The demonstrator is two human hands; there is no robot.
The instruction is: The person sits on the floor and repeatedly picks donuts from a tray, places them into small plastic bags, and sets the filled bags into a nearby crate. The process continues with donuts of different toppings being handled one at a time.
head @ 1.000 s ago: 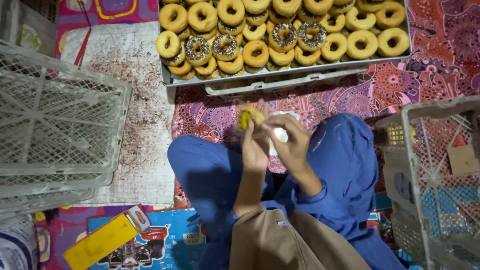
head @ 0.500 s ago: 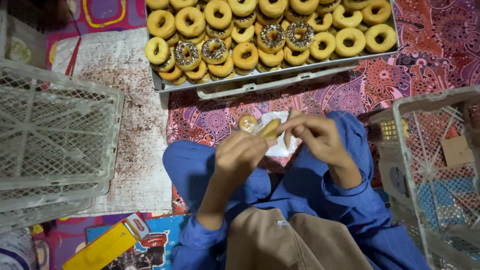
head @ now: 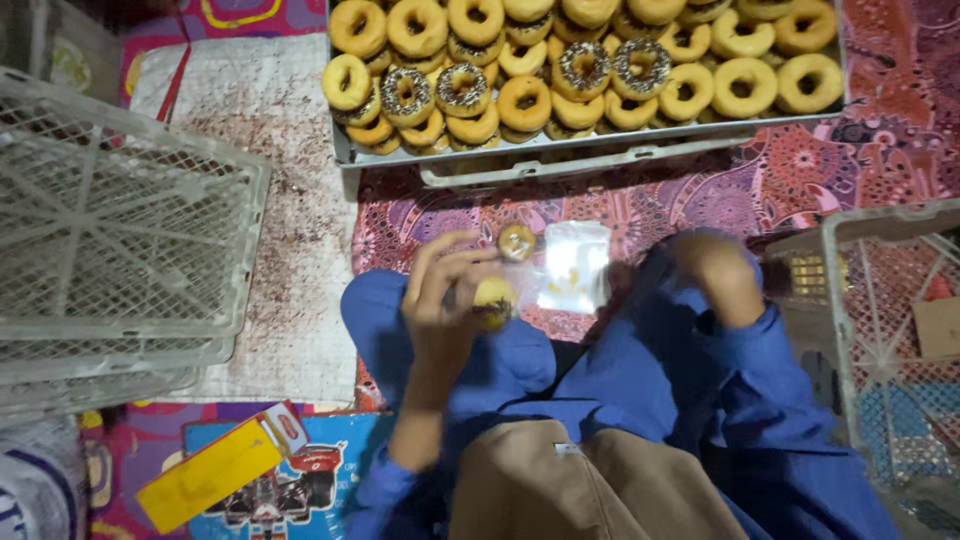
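**Doughnut Held Over the Lap**

While the patterned red cloth point(head: 800, 180) lay spread on the floor, a small round golden doughnut point(head: 494, 298) was grasped by the fingers of the left hand point(head: 445, 300), above the blue-trousered knee. A second small round doughnut point(head: 517, 242) was seen just beside a clear plastic wrapper point(head: 573, 266) on the cloth. The right hand point(head: 715, 272) was blurred, so its fingers could not be told as closed or released. A metal tray point(head: 590, 150) stacked with ring doughnuts was set beyond, and white plastic crates point(head: 120, 230) were placed at the left.
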